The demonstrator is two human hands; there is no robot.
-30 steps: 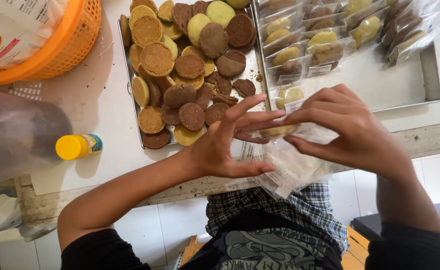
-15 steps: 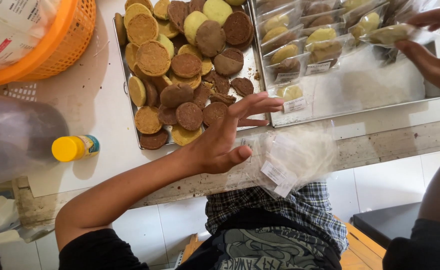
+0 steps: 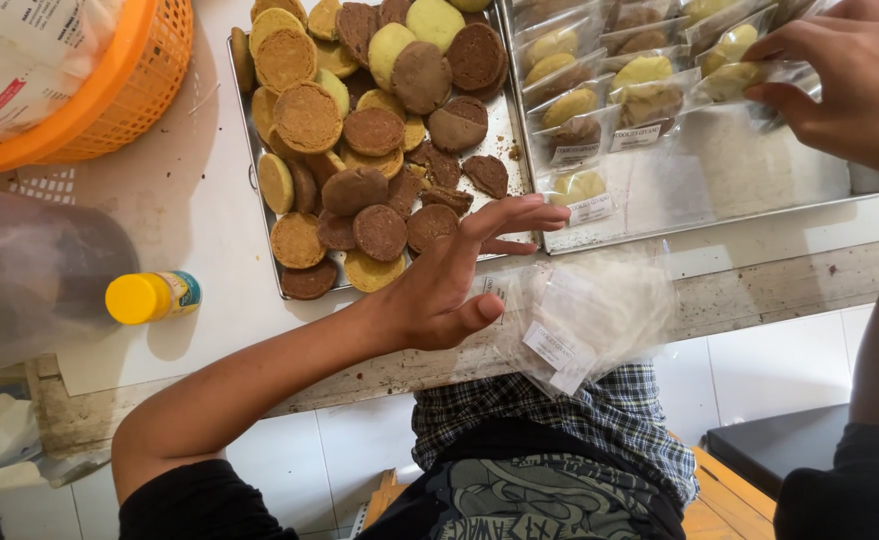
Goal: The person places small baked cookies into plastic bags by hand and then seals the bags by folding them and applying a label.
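Your left hand [image 3: 439, 290] spread, hovering beside cookie tray [image 3: 259, 190]; your right hand [image 3: 844, 80] pinching bagged cookie [image 3: 734, 80] over second tray [image 3: 719, 195].

Clear cookie packets [image 3: 609, 100] with white labels fill your right tray [image 3: 759, 190]; empty labelled bags [image 3: 584, 320] pile at the desk edge; a white printed sack [image 3: 19, 60] sits in the orange basket [image 3: 129, 90].

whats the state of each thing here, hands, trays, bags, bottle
left hand: open, fingers spread, over the cookie tray's near edge
right hand: pinching a bagged cookie at the second tray
cookie tray: piled with loose cookies
empty bags: stacked at counter edge
yellow-capped bottle: lying, capped
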